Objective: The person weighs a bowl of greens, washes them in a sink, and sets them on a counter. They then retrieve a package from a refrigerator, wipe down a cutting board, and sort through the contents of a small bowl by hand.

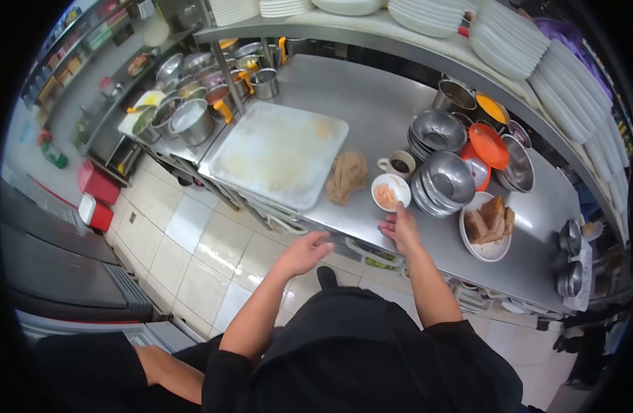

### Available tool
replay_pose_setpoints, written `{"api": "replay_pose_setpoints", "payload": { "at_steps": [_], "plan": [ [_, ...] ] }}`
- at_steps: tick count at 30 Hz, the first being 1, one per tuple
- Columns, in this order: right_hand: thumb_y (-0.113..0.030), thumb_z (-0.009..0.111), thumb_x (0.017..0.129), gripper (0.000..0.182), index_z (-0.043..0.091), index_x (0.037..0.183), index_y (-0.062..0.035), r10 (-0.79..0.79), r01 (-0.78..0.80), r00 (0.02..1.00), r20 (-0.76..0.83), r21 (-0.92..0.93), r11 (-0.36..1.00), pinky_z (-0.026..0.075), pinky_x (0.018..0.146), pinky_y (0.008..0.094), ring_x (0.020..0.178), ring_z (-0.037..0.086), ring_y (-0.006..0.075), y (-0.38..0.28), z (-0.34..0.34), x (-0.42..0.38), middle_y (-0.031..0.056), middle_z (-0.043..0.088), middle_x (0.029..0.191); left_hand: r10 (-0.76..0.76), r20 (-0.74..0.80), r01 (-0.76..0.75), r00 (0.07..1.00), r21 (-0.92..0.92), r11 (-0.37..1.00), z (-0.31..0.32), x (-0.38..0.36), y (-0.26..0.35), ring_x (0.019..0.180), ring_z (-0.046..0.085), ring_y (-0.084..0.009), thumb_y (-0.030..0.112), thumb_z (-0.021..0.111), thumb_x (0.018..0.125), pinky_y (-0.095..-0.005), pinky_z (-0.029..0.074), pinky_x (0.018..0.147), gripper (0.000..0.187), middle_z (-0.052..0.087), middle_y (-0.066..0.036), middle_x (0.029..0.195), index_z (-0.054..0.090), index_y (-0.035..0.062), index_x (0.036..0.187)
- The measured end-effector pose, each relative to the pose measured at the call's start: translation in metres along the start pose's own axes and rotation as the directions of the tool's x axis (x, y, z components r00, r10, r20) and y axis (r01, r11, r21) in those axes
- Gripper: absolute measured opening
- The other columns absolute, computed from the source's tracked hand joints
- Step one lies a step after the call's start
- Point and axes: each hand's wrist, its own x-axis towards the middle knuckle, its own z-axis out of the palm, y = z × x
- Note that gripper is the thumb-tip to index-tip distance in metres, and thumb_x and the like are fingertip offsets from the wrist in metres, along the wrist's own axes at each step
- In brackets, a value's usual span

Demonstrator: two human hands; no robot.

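Note:
My right hand (401,230) is at the front edge of the steel counter (358,86), its fingertips at the rim of a small white bowl (391,192) with pinkish-orange bits in it. My left hand (306,252) hangs in the air in front of the counter, fingers apart, holding nothing. Behind the small bowl stands a white cup (398,164) of dark liquid. Stacked metal bowls (446,180) are just right of it, and a crumpled brown cloth or paper (348,177) lies to its left.
A large white cutting board (279,155) covers the counter's left part. A white bowl of browned chunks (486,250) stands right. Plates (509,41) line the overhead shelf. Metal pots (192,122) stand left. Another person's arm (170,374) is at lower left.

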Motion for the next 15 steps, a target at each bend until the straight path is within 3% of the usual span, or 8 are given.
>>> {"api": "replay_pose_setpoints", "payload": {
  "at_steps": [2,5,7,9,10,13,14,15],
  "plan": [
    [-0.045,0.050,0.100,0.055,0.039,0.132,-0.0024,0.007,-0.008,1.000,-0.017,-0.040,0.999,0.057,0.071,0.0376,0.083,0.066,0.0263,0.000,0.006,0.012,0.0149,0.056,0.107,0.076,0.074,-0.079,0.994,0.045,0.996,-0.013,0.019,0.019,0.092,0.066,-0.0182,0.031,0.062,0.093,-0.0317,0.051,0.083,0.052,0.068,-0.011,0.103,0.052,0.0001,0.133],
    [-0.034,0.047,0.100,0.046,0.042,0.128,0.0013,-0.035,0.031,0.999,-0.038,-0.105,0.994,0.058,0.063,0.0368,0.076,0.067,0.0259,0.001,0.007,0.020,0.0160,0.060,0.100,0.053,0.150,-0.067,0.987,0.094,0.993,-0.033,0.029,0.037,0.094,0.065,-0.0197,0.033,0.063,0.093,-0.0327,0.051,0.086,0.052,0.068,-0.011,0.104,0.053,0.0015,0.133],
    [-0.022,0.043,0.098,0.037,0.046,0.123,0.0049,-0.034,0.033,0.996,-0.082,-0.012,0.999,0.058,0.056,0.0359,0.070,0.067,0.0251,0.004,0.005,0.027,0.0171,0.063,0.095,0.038,0.212,-0.059,0.976,0.092,0.994,-0.045,0.036,0.026,0.093,0.065,-0.0210,0.036,0.062,0.094,-0.0334,0.051,0.086,0.052,0.068,-0.012,0.104,0.054,0.0023,0.133],
    [-0.016,0.042,0.094,0.035,0.050,0.119,0.0074,-0.117,0.109,0.991,-0.066,-0.121,0.987,0.058,0.054,0.0347,0.073,0.067,0.0239,0.008,0.006,0.027,0.0183,0.064,0.095,0.011,0.253,-0.045,0.967,0.127,0.991,-0.061,0.045,0.020,0.093,0.066,-0.0213,0.037,0.063,0.093,-0.0336,0.051,0.086,0.054,0.068,-0.012,0.105,0.054,0.0020,0.133],
    [-0.015,0.042,0.094,0.035,0.050,0.119,0.0080,-0.129,0.124,0.991,-0.024,-0.155,0.980,0.058,0.053,0.0331,0.073,0.067,0.0239,-0.002,0.019,0.029,0.0184,0.064,0.097,0.001,0.294,-0.041,0.956,0.130,0.991,-0.071,0.051,0.018,0.092,0.066,-0.0206,0.041,0.062,0.094,-0.0332,0.052,0.083,0.061,0.068,-0.014,0.106,0.047,0.0034,0.139],
    [-0.011,0.042,0.093,0.035,0.051,0.120,0.0091,-0.121,0.143,0.987,0.108,-0.229,0.963,0.058,0.053,0.0298,0.075,0.068,0.0240,-0.028,0.068,-0.001,0.0183,0.064,0.103,0.053,0.275,-0.033,0.960,-0.077,0.996,-0.104,0.066,0.019,0.092,0.067,-0.0212,0.044,0.060,0.095,-0.0328,0.054,0.078,0.071,0.065,-0.017,0.114,0.033,0.0057,0.148],
    [-0.010,0.042,0.093,0.035,0.052,0.121,0.0089,-0.130,0.165,0.979,0.159,-0.235,0.958,0.059,0.054,0.0299,0.079,0.068,0.0241,-0.042,0.099,-0.004,0.0180,0.064,0.105,0.059,0.254,0.003,0.965,-0.236,0.972,-0.112,0.073,0.019,0.092,0.067,-0.0218,0.046,0.057,0.096,-0.0342,0.056,0.075,0.079,0.060,-0.018,0.120,0.019,0.0065,0.153],
    [-0.010,0.044,0.094,0.036,0.051,0.124,0.0080,-0.141,0.194,0.957,0.254,-0.197,0.961,0.059,0.056,0.0311,0.081,0.068,0.0231,-0.045,0.119,-0.002,0.0174,0.064,0.106,0.046,0.206,0.021,0.977,-0.311,0.950,-0.121,0.076,0.026,0.091,0.068,-0.0223,0.045,0.056,0.097,-0.0343,0.057,0.072,0.077,0.059,-0.018,0.122,0.021,0.0058,0.152]
  ]
}}
